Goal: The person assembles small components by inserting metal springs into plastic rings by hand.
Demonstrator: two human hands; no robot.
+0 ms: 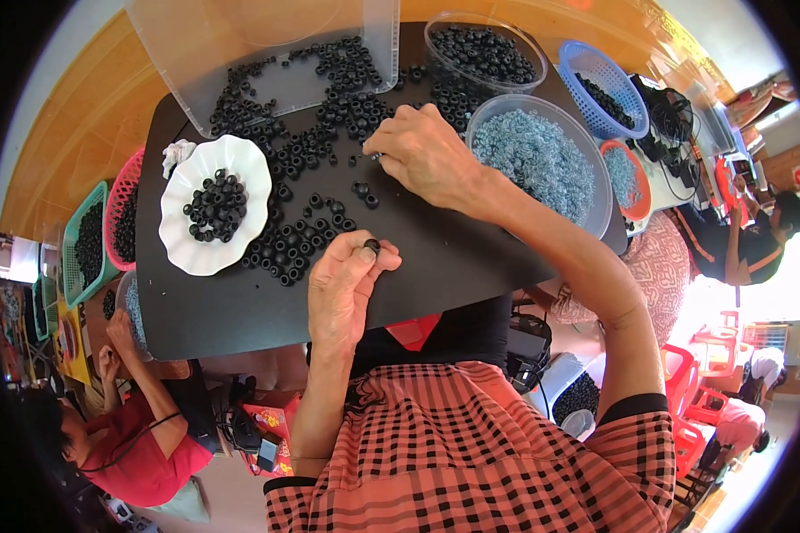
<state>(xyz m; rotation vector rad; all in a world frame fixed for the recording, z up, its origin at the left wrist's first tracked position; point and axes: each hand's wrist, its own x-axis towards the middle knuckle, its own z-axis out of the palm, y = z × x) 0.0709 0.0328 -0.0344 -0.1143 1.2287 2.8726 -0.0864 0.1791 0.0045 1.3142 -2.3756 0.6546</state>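
Near the table's front edge, my left hand (340, 289) pinches a small round black plastic piece (372, 244) between thumb and fingertips. My right hand (428, 160) reaches over the middle of the table, its fingers pinched on a tiny bluish-grey piece (376, 157) too small to name for certain. Loose hollow black pieces (298, 244) lie in a heap left of my left hand. More of them spread beyond my right hand. A white scalloped plate (178, 191) at the left holds finished-looking round black pieces (215, 206).
A clear tub (606, 204) of bluish spring-like pieces stands under my right forearm. Behind it are a clear bowl (428, 40) of black pieces and a blue basket (571, 55). A tipped clear bin (173, 80) spills pieces at the back. Another person (151, 453) works at the left.
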